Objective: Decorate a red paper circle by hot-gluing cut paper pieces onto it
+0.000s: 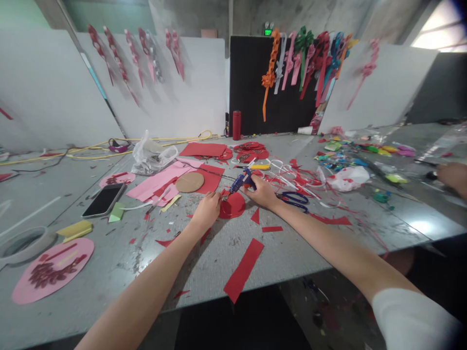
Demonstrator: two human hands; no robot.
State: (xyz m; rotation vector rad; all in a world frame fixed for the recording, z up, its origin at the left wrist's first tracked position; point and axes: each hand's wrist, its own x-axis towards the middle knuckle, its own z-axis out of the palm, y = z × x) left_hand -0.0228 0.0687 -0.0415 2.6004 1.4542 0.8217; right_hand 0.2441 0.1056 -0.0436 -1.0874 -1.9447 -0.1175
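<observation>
My right hand (262, 193) is wrapped round a blue hot glue gun (239, 182), its nozzle pointing down and left. Just under the nozzle, the fingers of my left hand (206, 211) pinch together at the left edge of a red round piece (236, 206) lying on the table. What the left fingertips hold is too small to make out. Behind the left hand lies a brown cardboard disc (189, 182) on red and pink sheets. Scissors with dark blue handles (294, 198) rest beside my right forearm.
Red strips (245, 267) and scraps lie near the front edge. At left are a phone (104, 200), a tape roll (27, 244) and a pink decorated oval (54, 272). A red bottle (237, 125) stands behind. Another person's hand (452, 179) shows at far right.
</observation>
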